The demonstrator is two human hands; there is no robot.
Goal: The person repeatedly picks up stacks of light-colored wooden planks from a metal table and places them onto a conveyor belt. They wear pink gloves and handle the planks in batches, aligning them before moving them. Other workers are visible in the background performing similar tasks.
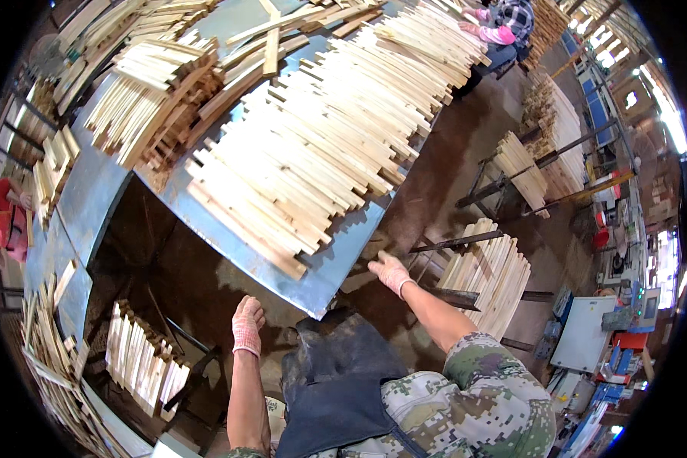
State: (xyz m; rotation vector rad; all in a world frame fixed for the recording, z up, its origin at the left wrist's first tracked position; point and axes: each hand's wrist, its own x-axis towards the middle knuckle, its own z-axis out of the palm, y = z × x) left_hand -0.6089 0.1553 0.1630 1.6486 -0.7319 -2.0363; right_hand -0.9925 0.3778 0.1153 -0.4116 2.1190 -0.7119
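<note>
Pale wooden slats [313, 145], long, thin, fanned across blue metal table [324, 267]

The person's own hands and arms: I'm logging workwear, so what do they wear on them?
Both the left hand and the right hand wear pinkish knitted work gloves with ribbed cuffs at the wrist. The forearms are bare. A short camouflage sleeve in green, brown and pale patches covers the right upper arm.

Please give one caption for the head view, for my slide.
Gloved left hand and right hand empty beside a metal table stacked with wooden slats.
</note>
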